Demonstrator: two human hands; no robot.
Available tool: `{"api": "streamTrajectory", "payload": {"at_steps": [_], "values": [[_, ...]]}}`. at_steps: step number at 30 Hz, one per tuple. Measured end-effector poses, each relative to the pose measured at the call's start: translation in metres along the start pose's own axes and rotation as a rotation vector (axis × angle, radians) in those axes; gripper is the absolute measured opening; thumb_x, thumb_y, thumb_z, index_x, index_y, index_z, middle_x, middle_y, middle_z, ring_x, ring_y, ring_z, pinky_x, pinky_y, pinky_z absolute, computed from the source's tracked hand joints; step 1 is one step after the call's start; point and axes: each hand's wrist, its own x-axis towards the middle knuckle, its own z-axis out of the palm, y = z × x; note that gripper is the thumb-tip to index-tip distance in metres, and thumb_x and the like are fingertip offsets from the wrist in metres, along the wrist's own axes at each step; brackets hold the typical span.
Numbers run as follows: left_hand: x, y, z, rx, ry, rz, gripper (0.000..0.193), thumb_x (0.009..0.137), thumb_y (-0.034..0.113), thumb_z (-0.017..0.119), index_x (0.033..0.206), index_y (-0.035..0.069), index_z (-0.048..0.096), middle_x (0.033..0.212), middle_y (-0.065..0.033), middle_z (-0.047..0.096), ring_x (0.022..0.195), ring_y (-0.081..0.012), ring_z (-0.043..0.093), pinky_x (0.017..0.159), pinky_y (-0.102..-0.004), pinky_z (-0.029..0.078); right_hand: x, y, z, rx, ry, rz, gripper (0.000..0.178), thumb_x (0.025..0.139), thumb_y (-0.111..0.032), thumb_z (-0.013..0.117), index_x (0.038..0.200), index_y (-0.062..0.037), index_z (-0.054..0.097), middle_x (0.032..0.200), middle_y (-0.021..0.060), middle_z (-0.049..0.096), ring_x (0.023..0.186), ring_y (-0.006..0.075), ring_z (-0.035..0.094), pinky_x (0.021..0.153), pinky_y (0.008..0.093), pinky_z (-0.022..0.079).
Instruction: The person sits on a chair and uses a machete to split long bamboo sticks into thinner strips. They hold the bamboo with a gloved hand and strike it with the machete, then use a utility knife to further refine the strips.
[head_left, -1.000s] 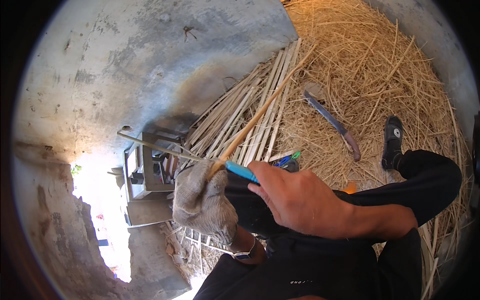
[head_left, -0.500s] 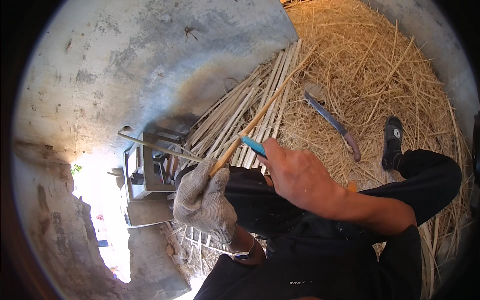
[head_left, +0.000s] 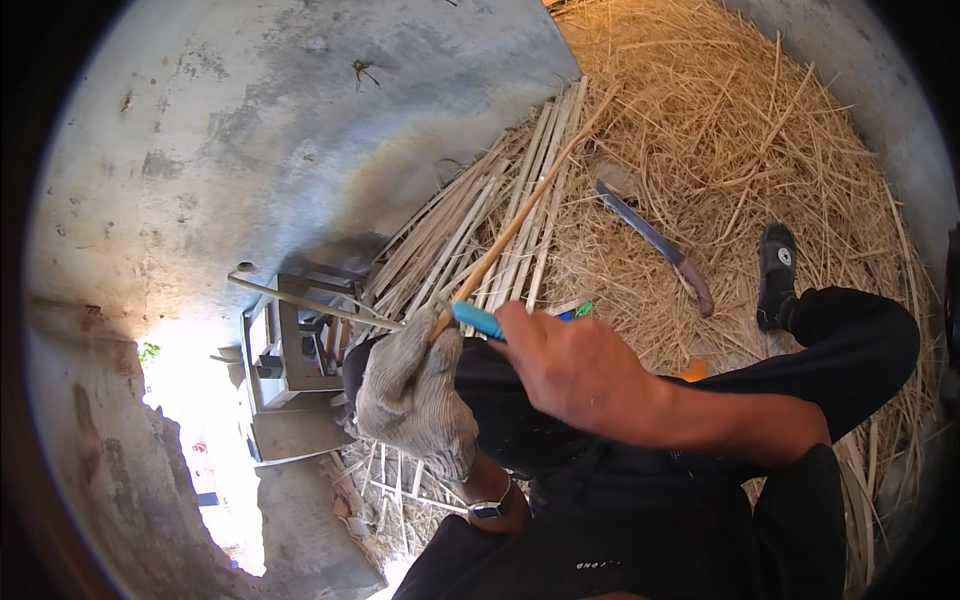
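In a knitted grey work glove, my left hand (head_left: 412, 398) is closed around the lower end of a long, thin bamboo strip (head_left: 512, 230). From the glove the strip slants up and away to the right. My bare right hand (head_left: 585, 378) grips a small teal-handled tool (head_left: 478, 319), its tip against the strip just beside the glove. I cannot make out the tool's working end. Another pale stick (head_left: 315, 301) runs leftward from near the glove.
A machete (head_left: 648, 232) with a brown handle lies on heaped shavings (head_left: 700, 130). Split bamboo strips (head_left: 445, 220) lean beside the concrete wall (head_left: 250, 130). A grey metal-framed stand (head_left: 290, 360) is at left, near a bright opening. My black-shoed foot (head_left: 776, 265) rests at right.
My right hand has slid the teal-handled tool along the strip, down and left toward the glove. A small blue and green object has come into sight behind my right hand.
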Motion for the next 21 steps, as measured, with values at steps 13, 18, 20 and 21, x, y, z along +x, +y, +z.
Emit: {"api": "streamTrajectory", "payload": {"at_steps": [13, 18, 20, 21], "values": [[-0.009, -0.016, 0.005, -0.084, 0.096, -0.187, 0.025, 0.083, -0.009, 0.074, 0.108, -0.009, 0.07, 0.103, -0.016, 0.071, 0.09, -0.0199, 0.069, 0.081, -0.0284, 0.059, 0.01, 0.041, 0.043, -0.283, 0.077, -0.055, 0.012, 0.094, -0.011, 0.058, 0.101, -0.0046, 0.05, 0.065, 0.0118, 0.063, 0.057, 0.0289, 0.069, 0.048, 0.0383, 0.055], [-0.007, 0.001, 0.009, 0.006, -0.001, -0.057, 0.022, 0.085, -0.007, 0.074, 0.106, -0.009, 0.07, 0.099, -0.0152, 0.071, 0.088, -0.0179, 0.069, 0.079, -0.0273, 0.059, 0.0, 0.206, -0.007, -0.23, 0.107, 0.623, 0.031, 0.106, -0.022, 0.047, 0.113, 0.006, 0.056, 0.074, 0.0253, 0.067, 0.073, 0.0423, 0.069, 0.065, 0.0505, 0.055], [-0.008, -0.002, 0.011, -0.027, 0.021, -0.04, 0.02, 0.086, -0.007, 0.073, 0.105, -0.008, 0.07, 0.096, -0.0147, 0.072, 0.085, -0.0173, 0.069, 0.078, -0.0268, 0.058, -0.005, 0.191, -0.047, -0.275, 0.16, 0.583, 0.03, 0.107, -0.024, 0.046, 0.113, 0.0027, 0.058, 0.071, 0.0212, 0.066, 0.067, 0.038, 0.067, 0.06, 0.0477, 0.054], [-0.011, -0.004, 0.013, -0.085, 0.051, -0.115, 0.019, 0.086, -0.007, 0.073, 0.105, -0.008, 0.07, 0.096, -0.0149, 0.072, 0.084, -0.0176, 0.069, 0.078, -0.0269, 0.058, -0.004, 0.159, -0.051, -0.327, 0.215, 0.416, 0.028, 0.106, -0.023, 0.046, 0.113, 0.0007, 0.059, 0.069, 0.0178, 0.065, 0.061, 0.034, 0.066, 0.054, 0.0455, 0.053]]}}
